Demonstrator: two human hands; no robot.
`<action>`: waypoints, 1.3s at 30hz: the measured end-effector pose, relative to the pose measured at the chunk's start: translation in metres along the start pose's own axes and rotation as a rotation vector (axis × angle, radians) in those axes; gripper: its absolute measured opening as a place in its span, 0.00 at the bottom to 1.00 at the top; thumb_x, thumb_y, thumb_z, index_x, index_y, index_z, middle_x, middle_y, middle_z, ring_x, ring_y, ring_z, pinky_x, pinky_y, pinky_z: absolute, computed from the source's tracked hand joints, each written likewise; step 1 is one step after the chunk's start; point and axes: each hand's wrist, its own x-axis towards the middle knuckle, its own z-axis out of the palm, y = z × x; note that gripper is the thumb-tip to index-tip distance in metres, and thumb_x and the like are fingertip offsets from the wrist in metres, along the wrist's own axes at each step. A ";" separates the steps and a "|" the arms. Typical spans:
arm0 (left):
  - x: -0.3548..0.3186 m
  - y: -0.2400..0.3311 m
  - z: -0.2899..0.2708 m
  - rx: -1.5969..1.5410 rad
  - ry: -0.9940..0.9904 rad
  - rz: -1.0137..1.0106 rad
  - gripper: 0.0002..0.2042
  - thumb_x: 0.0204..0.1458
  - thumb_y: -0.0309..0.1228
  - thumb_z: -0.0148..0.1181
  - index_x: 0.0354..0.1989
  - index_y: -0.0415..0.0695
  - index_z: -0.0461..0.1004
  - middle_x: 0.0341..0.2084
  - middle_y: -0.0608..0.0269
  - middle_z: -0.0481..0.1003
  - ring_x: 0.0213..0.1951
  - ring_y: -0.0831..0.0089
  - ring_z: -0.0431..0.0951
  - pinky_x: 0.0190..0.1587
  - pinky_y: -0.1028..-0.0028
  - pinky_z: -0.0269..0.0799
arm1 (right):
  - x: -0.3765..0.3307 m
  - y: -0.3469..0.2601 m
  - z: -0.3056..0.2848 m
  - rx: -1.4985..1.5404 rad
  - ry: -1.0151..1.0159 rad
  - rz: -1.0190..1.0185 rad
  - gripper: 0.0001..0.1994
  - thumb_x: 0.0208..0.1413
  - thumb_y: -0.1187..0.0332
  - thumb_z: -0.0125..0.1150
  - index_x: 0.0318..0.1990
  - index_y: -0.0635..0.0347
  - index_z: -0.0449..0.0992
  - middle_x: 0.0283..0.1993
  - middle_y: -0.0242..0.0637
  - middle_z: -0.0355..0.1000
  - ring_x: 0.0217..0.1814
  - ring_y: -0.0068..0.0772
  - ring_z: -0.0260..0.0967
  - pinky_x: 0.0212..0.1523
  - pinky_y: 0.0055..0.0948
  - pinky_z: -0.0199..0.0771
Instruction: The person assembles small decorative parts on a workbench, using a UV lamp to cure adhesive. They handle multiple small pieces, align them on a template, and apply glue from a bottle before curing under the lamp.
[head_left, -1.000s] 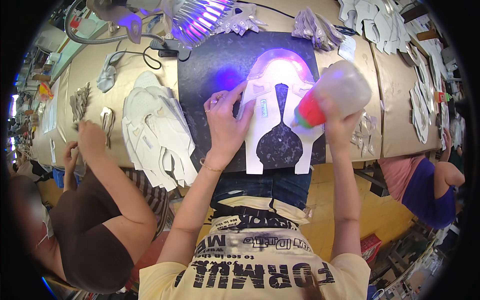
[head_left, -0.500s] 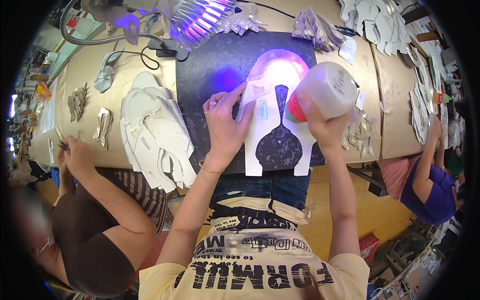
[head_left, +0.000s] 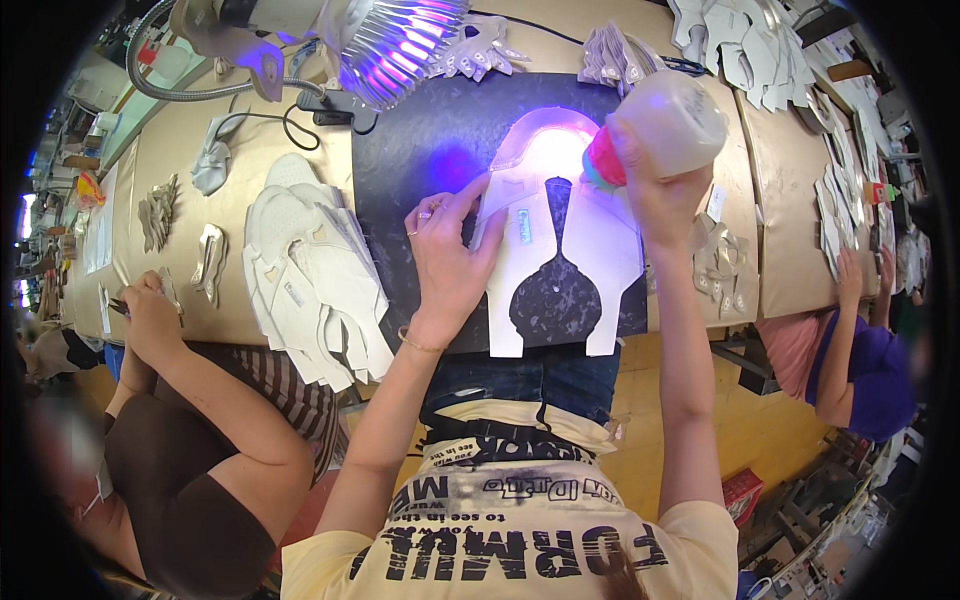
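Observation:
A white shoe upper [head_left: 518,290] lies flat on a black board, its rounded toe end away from me and lit by purple lamp light. My left hand [head_left: 450,246] rests at its left side, fingers apart, thumb and fingertips touching the edge. My right hand [head_left: 660,190] grips a translucent white squeeze bottle [head_left: 678,125] with a red collar and a greenish nozzle. The bottle is tilted, nozzle down and to the left, at the right side of the toe. Whether the nozzle tip touches the upper I cannot tell.
White upper pieces [head_left: 300,240] are stacked left of the black board [head_left: 400,130]. A lamp with a ribbed metal head [head_left: 405,50] hangs over the far side. Small beige pieces [head_left: 725,265] lie to the right. Co-workers' hands show at left [head_left: 150,318] and right [head_left: 850,280].
My right hand has moved the bottle up and slightly right, bringing its nozzle from beside the upper's middle opening to the toe's right side. My left hand stays nearly in place.

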 end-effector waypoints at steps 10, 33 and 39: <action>-0.001 0.001 -0.001 0.012 -0.013 -0.027 0.20 0.48 0.32 0.67 0.52 0.45 0.77 0.28 0.65 0.76 0.40 0.68 0.74 0.55 0.65 0.58 | -0.012 -0.002 0.001 0.052 -0.131 0.064 0.22 0.45 0.61 0.76 0.43 0.66 0.76 0.38 0.38 0.79 0.37 0.28 0.78 0.40 0.28 0.77; -0.002 0.003 -0.003 -0.041 -0.014 -0.045 0.21 0.46 0.31 0.65 0.51 0.43 0.77 0.29 0.61 0.77 0.39 0.66 0.74 0.54 0.64 0.58 | 0.003 -0.011 0.005 0.022 -0.153 0.017 0.19 0.44 0.58 0.76 0.37 0.63 0.81 0.39 0.40 0.79 0.35 0.31 0.78 0.40 0.28 0.77; -0.004 0.004 -0.006 -0.039 -0.037 -0.055 0.21 0.47 0.30 0.65 0.51 0.42 0.76 0.28 0.61 0.76 0.37 0.66 0.74 0.56 0.63 0.59 | 0.025 0.001 -0.053 0.070 -0.283 0.560 0.32 0.50 0.52 0.71 0.55 0.68 0.68 0.44 0.44 0.76 0.44 0.32 0.76 0.45 0.30 0.77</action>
